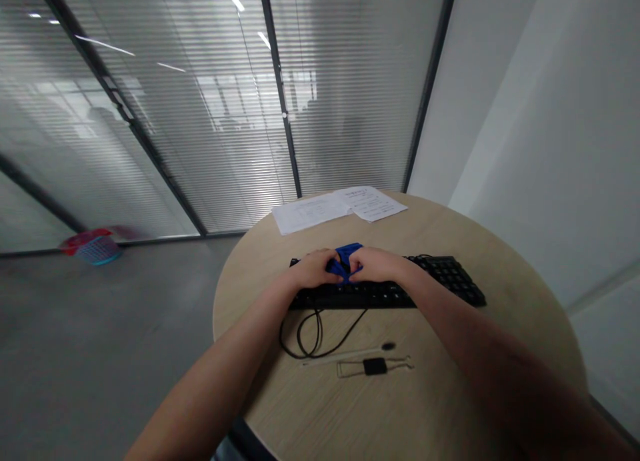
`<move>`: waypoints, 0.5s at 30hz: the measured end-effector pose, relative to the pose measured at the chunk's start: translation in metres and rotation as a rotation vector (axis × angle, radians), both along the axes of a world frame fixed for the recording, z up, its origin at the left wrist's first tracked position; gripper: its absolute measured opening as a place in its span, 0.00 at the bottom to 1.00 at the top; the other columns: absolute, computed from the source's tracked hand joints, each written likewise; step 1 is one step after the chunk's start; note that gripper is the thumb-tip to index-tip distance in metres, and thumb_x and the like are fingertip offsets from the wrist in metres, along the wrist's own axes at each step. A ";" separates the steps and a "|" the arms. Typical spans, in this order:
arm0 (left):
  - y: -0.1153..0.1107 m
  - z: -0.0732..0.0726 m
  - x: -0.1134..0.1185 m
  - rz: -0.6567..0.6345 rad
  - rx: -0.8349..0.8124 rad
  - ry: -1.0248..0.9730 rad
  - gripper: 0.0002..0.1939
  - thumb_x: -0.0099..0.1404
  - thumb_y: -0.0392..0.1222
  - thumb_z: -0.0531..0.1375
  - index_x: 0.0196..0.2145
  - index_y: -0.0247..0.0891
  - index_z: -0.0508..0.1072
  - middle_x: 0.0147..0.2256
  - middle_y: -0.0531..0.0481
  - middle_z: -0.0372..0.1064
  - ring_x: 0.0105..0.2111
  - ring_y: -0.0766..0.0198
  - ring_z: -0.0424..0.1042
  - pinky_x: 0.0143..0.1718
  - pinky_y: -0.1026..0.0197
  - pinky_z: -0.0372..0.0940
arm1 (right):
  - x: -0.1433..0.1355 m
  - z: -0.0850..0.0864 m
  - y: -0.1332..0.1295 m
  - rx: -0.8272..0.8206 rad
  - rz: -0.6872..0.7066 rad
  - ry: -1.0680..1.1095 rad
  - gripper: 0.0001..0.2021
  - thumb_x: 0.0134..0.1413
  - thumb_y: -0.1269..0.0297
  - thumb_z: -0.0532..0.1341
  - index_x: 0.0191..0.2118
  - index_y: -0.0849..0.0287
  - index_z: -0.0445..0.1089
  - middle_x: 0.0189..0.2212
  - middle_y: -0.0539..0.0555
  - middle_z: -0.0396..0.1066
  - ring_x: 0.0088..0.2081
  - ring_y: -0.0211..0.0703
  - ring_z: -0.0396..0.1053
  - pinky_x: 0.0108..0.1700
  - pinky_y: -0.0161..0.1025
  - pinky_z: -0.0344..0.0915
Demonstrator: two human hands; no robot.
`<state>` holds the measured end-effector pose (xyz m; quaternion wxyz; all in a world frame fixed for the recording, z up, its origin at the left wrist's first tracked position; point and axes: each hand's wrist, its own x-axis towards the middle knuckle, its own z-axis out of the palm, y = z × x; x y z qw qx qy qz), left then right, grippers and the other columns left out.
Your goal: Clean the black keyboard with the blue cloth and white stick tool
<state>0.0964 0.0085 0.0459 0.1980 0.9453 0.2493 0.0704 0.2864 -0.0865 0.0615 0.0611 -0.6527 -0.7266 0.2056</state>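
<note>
Over the middle of a black keyboard [453, 274], both hands work close together on a bright blue thing [349, 250]. It looks like thin folded material, but its exact kind is unclear. My left hand [317, 268] is closed on its left side, fingers curled inward. From the other side my right hand [373, 264] grips it with bent fingers, thumb near the keys. Something dark shows in the gap between the two hands. Part of the keyboard lies hidden beneath my hands and right forearm.
The keyboard's black cable [320, 354] loops on the round wooden table [520, 314]. Nearer lie a thin pale stick with a dark tip [345, 356] and a black binder clip [375, 366]. Printed papers [320, 211] rest at the far edge. A red and blue basket [99, 249] stands on the floor.
</note>
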 end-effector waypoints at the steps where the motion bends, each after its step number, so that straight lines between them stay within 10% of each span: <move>1: 0.002 0.001 -0.002 -0.026 -0.038 -0.012 0.20 0.54 0.46 0.68 0.44 0.40 0.73 0.43 0.47 0.73 0.44 0.53 0.71 0.46 0.53 0.65 | 0.001 0.000 0.000 -0.007 0.013 0.005 0.10 0.49 0.60 0.68 0.36 0.58 0.76 0.35 0.50 0.76 0.34 0.35 0.68 0.32 0.31 0.54; 15: 0.001 -0.006 -0.003 -0.033 0.033 -0.047 0.22 0.55 0.52 0.69 0.45 0.41 0.73 0.43 0.47 0.75 0.44 0.51 0.72 0.47 0.52 0.65 | -0.003 -0.002 -0.001 0.018 -0.040 0.002 0.10 0.48 0.59 0.68 0.35 0.58 0.76 0.32 0.49 0.75 0.32 0.35 0.67 0.31 0.32 0.53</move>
